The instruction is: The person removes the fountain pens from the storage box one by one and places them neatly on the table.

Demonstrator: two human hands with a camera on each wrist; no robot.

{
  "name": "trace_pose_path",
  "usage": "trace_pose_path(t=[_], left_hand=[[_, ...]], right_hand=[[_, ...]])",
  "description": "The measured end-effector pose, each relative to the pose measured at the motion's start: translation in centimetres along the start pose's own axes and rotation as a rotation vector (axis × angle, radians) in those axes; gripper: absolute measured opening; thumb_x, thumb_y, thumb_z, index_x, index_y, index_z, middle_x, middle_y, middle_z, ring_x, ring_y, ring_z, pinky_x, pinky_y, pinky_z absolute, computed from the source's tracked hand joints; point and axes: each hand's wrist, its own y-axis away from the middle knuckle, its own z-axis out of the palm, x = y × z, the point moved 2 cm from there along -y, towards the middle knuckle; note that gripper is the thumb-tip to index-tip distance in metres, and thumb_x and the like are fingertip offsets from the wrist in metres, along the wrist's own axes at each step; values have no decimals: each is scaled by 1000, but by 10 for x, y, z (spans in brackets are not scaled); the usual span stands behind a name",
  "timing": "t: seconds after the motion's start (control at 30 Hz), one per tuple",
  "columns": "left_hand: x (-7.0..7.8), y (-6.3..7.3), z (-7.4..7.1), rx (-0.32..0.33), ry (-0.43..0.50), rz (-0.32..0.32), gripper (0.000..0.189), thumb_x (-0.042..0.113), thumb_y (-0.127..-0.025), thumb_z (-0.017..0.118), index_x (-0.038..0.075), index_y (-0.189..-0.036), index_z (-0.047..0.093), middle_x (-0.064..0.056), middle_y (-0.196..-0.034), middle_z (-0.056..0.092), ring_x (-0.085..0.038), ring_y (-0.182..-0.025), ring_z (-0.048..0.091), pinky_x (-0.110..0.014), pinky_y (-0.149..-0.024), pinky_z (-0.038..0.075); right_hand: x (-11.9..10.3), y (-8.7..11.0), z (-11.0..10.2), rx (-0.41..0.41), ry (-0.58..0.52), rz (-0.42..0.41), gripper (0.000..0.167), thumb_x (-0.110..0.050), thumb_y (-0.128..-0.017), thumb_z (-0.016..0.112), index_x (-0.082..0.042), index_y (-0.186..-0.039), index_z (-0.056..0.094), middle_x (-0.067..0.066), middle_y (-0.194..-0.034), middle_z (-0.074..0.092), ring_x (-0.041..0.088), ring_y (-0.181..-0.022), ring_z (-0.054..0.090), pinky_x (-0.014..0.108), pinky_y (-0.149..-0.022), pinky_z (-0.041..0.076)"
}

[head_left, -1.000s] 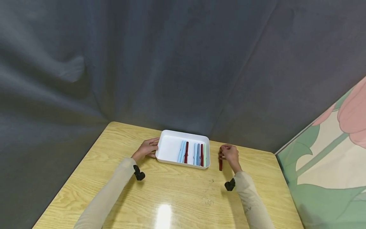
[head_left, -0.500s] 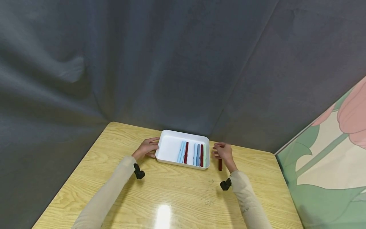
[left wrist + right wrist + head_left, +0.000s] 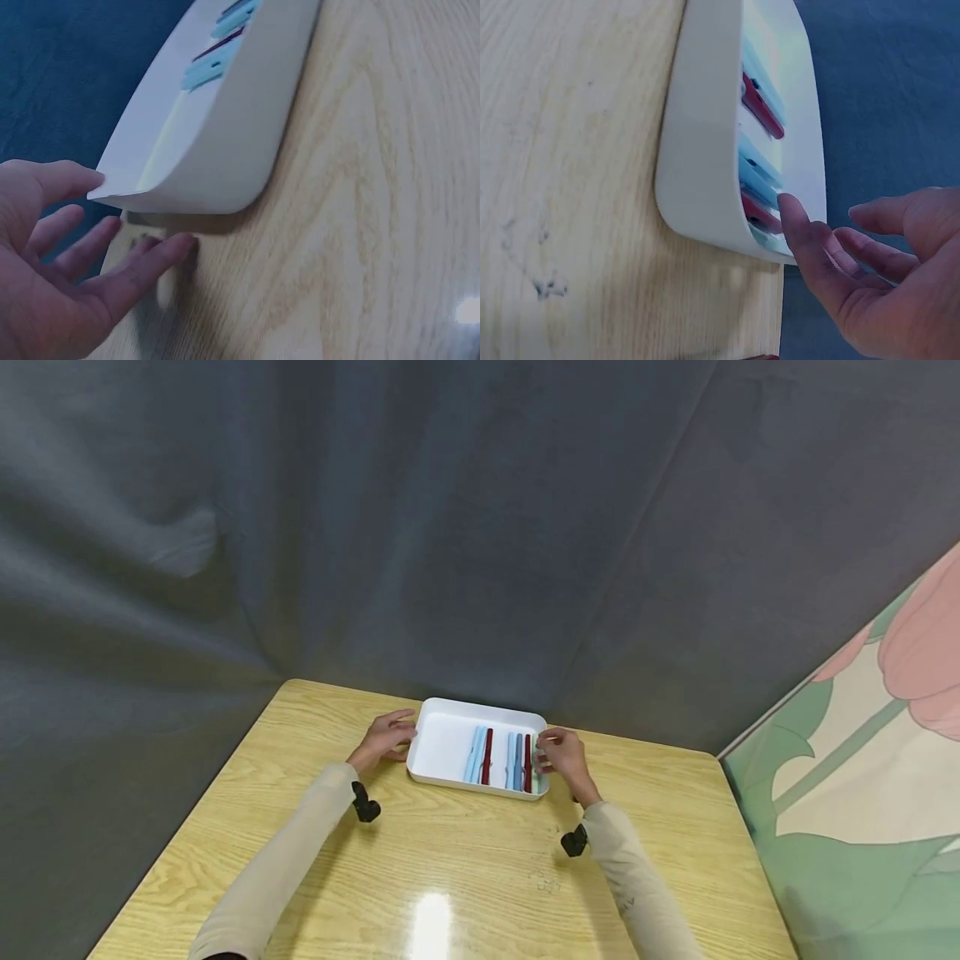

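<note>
A white tray (image 3: 442, 727) lies at the back of the table, holding several slim clip-like sticks. On its left side are light blue sticks (image 3: 475, 754) and a dark red stick (image 3: 487, 757); a blue-grey stick (image 3: 518, 762) and another dark red stick (image 3: 527, 763) lie nearer the right end. My left hand (image 3: 387, 739) is at the left end, thumb tip at the rim, other fingers spread below it. My right hand (image 3: 564, 754) reaches over the right rim with loosely bent fingers and nothing in them, partly hiding a pale green stick (image 3: 765, 238).
A dark red stick (image 3: 761, 358) lies on the wooden table (image 3: 450, 843), mostly hidden behind my right wrist in the head view. A dark curtain (image 3: 465, 543) hangs behind the table, and a flower-patterned panel (image 3: 862, 760) stands on the right.
My right hand has let go of the dark red stick on the table and moved left to the tray's right rim. The left hand has stayed at the left end.
</note>
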Motion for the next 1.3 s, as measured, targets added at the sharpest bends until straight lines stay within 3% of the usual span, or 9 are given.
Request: trace_pose_path(t=[0.07,0.23,0.47,0.57,0.73,0.87,0.97,1.13,1.3], left_hand=[[-1,-1,1,32,-42,59,55,9,-102,64,4,-155,49,-27,-151,55,-38,-125,64,-28,-66,61],[-2,-2,9,86,-152,226,52,7,-101,68,2,-151,55,-25,-146,60,-42,-130,61,-43,-95,61],[-2,0,15,126,-190,275,50,3,-100,66,0,-149,56,-24,-145,61,-41,-130,61,-53,-108,53],[-2,0,14,127,-168,250,51,0,-100,64,-2,-150,54,-26,-146,59,-41,-137,55,-54,-114,48],[1,1,10,90,-90,120,56,1,-101,61,0,-155,48,-28,-151,54,-42,-141,52,-53,-112,50],[2,5,8,42,-68,32,60,1,-100,60,3,-158,45,-27,-153,52,-42,-131,61,-42,-85,65],[-1,6,8,23,-60,7,61,-1,-98,59,3,-157,46,-27,-152,54,-40,-120,68,-33,-64,64],[-7,5,7,8,-33,-2,61,-4,-98,58,5,-157,47,-26,-150,56,-38,-115,71,-32,-65,65],[-9,6,6,17,-16,-26,62,-5,-97,58,7,-157,49,-26,-151,55,-39,-116,70,-34,-68,66]], right_hand=[[0,1,4,-2,17,-22,28,0,-103,57,16,-125,63,37,-111,67,39,-78,76,43,-62,66],[1,4,12,13,116,-57,28,1,-100,56,15,-124,64,33,-107,69,47,-85,74,52,-68,66],[-4,7,21,0,273,-114,29,2,-98,61,13,-125,65,30,-110,71,41,-84,72,49,-66,66],[-7,6,25,0,340,-130,29,2,-97,65,12,-124,67,28,-110,72,34,-81,73,41,-60,65],[-9,3,32,-5,483,-145,27,2,-94,70,10,-121,70,27,-107,74,30,-80,72,31,-56,60],[-8,2,37,-5,579,-175,25,4,-90,74,9,-115,72,24,-97,75,29,-77,71,34,-59,59],[-6,2,41,-16,628,-191,26,5,-87,77,9,-113,72,23,-95,75,28,-76,69,38,-64,60],[-4,-1,47,-10,711,-183,26,0,-86,80,6,-109,72,23,-103,75,31,-81,66,44,-75,60],[-3,-3,52,-8,748,-126,25,-3,-86,79,5,-108,71,23,-101,74,34,-81,65,46,-76,59]])
